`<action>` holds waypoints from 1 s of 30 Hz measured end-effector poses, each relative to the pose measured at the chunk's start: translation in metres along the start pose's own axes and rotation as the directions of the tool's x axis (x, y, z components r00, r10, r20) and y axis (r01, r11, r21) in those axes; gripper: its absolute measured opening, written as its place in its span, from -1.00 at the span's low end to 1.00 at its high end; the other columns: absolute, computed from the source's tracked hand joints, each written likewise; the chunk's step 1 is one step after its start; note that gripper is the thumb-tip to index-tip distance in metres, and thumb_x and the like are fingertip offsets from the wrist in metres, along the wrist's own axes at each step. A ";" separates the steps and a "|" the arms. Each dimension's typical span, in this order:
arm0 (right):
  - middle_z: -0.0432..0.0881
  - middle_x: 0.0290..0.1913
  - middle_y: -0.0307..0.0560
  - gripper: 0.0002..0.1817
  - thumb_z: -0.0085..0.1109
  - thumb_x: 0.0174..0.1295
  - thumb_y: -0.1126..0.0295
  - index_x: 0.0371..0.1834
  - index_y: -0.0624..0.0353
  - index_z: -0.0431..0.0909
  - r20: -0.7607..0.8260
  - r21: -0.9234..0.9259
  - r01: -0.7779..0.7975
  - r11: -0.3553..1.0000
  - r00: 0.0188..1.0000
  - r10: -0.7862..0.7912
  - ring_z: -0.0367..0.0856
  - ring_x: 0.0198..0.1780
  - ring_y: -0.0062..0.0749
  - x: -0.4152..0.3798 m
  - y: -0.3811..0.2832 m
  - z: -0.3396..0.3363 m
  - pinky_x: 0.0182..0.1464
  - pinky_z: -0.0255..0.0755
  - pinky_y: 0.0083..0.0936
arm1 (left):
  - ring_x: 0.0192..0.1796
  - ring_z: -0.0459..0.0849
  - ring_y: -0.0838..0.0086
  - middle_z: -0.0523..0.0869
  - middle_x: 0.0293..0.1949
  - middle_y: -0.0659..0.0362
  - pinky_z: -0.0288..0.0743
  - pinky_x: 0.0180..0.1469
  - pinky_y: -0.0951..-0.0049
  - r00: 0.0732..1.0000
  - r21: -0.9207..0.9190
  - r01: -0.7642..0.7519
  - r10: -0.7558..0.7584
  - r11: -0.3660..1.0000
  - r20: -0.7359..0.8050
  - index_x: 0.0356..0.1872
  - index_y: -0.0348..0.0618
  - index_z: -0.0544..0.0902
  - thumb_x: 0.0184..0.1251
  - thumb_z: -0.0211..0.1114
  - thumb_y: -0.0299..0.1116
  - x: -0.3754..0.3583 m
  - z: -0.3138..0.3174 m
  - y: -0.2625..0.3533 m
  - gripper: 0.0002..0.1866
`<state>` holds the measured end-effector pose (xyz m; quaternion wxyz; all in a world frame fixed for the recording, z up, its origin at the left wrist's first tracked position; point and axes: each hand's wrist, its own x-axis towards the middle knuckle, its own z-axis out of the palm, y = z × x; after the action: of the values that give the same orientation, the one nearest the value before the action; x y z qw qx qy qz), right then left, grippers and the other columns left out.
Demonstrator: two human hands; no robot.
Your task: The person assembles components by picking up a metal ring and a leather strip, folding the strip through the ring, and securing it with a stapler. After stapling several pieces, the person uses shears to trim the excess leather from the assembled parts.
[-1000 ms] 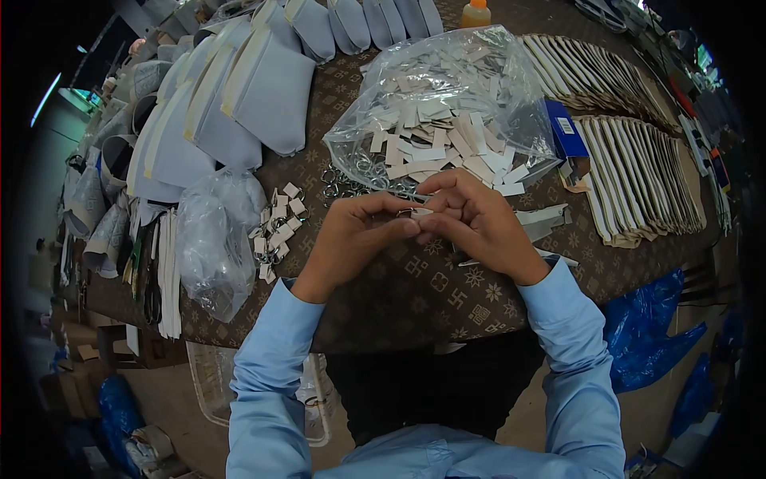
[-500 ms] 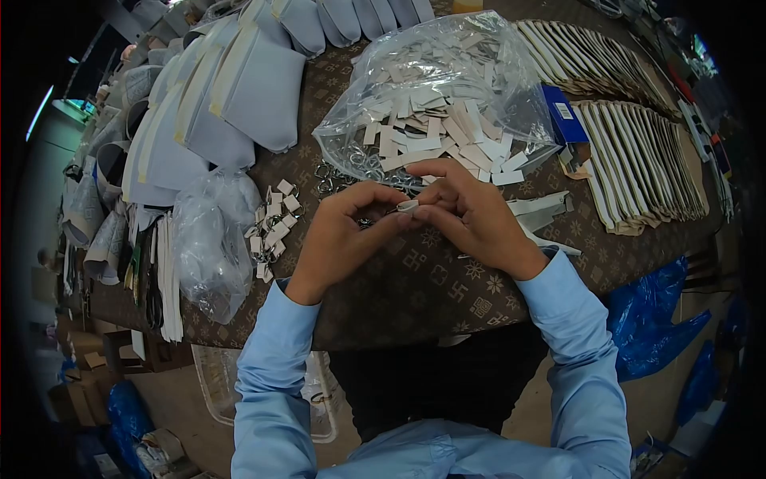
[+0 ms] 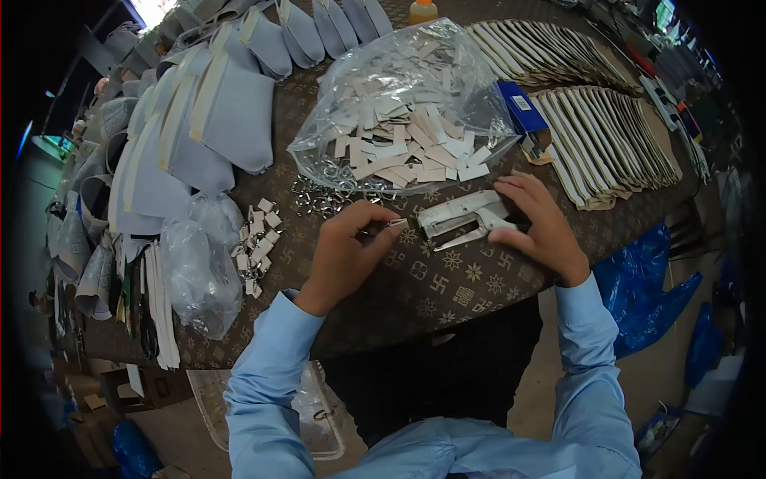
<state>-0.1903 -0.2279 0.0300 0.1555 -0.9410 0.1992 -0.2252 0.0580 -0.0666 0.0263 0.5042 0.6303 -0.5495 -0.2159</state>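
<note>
My left hand (image 3: 343, 254) pinches a small folded whitish tab (image 3: 396, 224) between thumb and fingertips; the ring it may carry is mostly hidden by the fingers. To its right is a metal plier stapler (image 3: 461, 214), its jaw end pointing left toward the tab. My right hand (image 3: 546, 230) has its thumb on the lower handle and its fingers at the upper one. Left of my left hand lies a pile of folded tabs with metal rings (image 3: 257, 243). Loose metal rings (image 3: 315, 198) lie just beyond that hand.
A clear plastic bag (image 3: 383, 88) of loose pale strips spreads across the middle. Stacked grey-white pouches (image 3: 235, 112) stand at left, near a crumpled clear bag (image 3: 199, 275). Rows of folded pieces (image 3: 606, 148) and a blue box (image 3: 523, 108) sit at right. An orange-capped bottle (image 3: 423, 11) is behind.
Both hands were together at the tab. My right hand has let go of it and moved right onto the stapler, while the left keeps the tab. The whole view has shifted slightly.
</note>
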 end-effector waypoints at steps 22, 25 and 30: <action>0.41 -0.24 -0.01 -0.14 0.27 -0.18 -0.30 -0.14 0.36 0.43 -0.081 -0.315 0.093 0.944 0.989 -0.124 0.38 -0.17 -0.19 0.003 0.008 0.010 -0.08 0.37 -0.37 | -0.30 0.61 0.25 0.62 -0.34 0.09 0.51 -0.32 0.37 0.964 0.297 -0.246 0.264 0.922 -0.019 -0.33 -0.23 0.62 -0.02 0.35 -0.59 -0.008 0.040 -0.005 -0.82; 0.40 -0.28 -0.02 -0.16 0.29 -0.19 -0.29 -0.18 0.37 0.44 -0.091 -0.305 0.108 0.946 0.986 -0.142 0.38 -0.22 -0.20 0.005 0.009 0.011 -0.13 0.37 -0.38 | -0.30 0.61 0.25 0.63 -0.34 0.09 0.51 -0.31 0.37 0.972 0.286 -0.214 0.232 0.934 -0.032 -0.33 -0.24 0.63 -0.02 0.35 -0.59 -0.008 0.040 -0.003 -0.82; 0.39 -0.34 -0.03 -0.18 0.30 -0.20 -0.29 -0.23 0.35 0.44 -0.096 -0.307 0.121 0.944 0.983 -0.157 0.37 -0.28 -0.21 0.007 0.010 0.012 -0.19 0.36 -0.39 | -0.29 0.62 0.26 0.63 -0.34 0.09 0.51 -0.29 0.37 0.966 0.297 -0.232 0.254 0.926 -0.037 -0.34 -0.24 0.63 -0.02 0.36 -0.59 -0.009 0.039 -0.008 -0.82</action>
<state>-0.1820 -0.2368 0.0186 -0.0177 -0.9502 0.1731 -0.2584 0.0264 -0.0754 0.0013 0.4491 0.6320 -0.6299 -0.0450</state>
